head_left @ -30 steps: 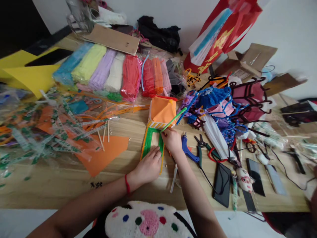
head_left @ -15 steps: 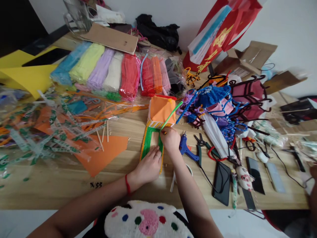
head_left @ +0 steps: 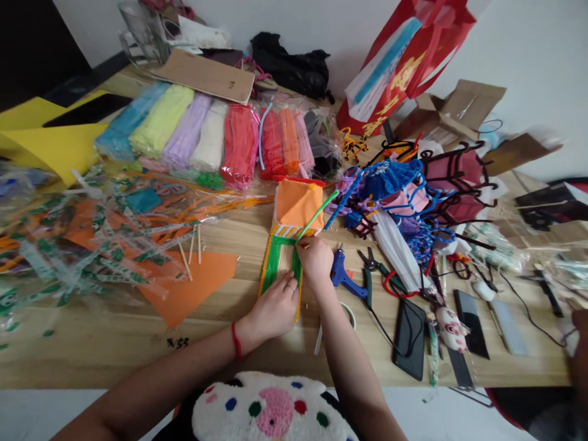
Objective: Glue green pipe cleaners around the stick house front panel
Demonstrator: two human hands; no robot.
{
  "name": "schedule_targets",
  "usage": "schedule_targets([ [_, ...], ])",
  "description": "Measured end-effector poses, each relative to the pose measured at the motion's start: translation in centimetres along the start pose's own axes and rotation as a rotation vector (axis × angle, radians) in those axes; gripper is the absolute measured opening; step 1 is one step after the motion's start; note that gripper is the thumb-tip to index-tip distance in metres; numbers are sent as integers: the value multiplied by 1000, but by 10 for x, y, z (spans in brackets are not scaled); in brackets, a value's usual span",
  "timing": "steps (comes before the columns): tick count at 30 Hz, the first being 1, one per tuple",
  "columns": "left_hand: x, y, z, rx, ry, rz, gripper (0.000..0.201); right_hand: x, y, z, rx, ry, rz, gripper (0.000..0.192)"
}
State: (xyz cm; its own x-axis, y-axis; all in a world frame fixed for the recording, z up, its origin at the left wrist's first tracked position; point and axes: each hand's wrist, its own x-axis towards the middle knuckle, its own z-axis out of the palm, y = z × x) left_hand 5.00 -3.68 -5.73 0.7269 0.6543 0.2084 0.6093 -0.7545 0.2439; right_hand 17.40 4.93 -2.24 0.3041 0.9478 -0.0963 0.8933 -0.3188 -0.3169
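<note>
My right hand point(head_left: 316, 262) pinches a green pipe cleaner point(head_left: 319, 214), whose free end sticks up and to the right. Its fingertips are at the right inner edge of a small craft house's base point(head_left: 271, 264). This base has a wide green fuzzy border, a yellow outer edge and a bare stick-like middle. Lower down, my left hand point(head_left: 275, 305) grips the base, its bent fingers pressed on the near right part; what lies under them is hidden. The house's orange roof point(head_left: 299, 205) stands at the far end, above white and yellow striped walls.
A blue glue gun point(head_left: 345, 275) and pliers point(head_left: 371, 263) lie right of my right hand. Beyond are blue and pink pipe-cleaner pieces point(head_left: 395, 180) and a black phone point(head_left: 408, 340). Plastic wrappers point(head_left: 114, 245) and orange sheets point(head_left: 197, 282) spread leftward. Bundled pipe cleaners point(head_left: 239, 144) lie behind.
Both hands stay in nearly the same place on the craft house, and the green pipe cleaner remains in my right fingers. The view has shifted slightly.
</note>
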Motion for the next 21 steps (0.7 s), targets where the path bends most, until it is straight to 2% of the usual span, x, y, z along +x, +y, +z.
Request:
schedule_targets([
  [7,-2,-1,0,-38,8,10,39,-7,-1,5,23,47,22,15],
  [12,-3,-2,-1,-31,18,6,39,-13,2,15,19,100,-32,18],
  [21,-3,-3,1,-79,75,-8,38,-14,11,19,65,50,-198,28],
])
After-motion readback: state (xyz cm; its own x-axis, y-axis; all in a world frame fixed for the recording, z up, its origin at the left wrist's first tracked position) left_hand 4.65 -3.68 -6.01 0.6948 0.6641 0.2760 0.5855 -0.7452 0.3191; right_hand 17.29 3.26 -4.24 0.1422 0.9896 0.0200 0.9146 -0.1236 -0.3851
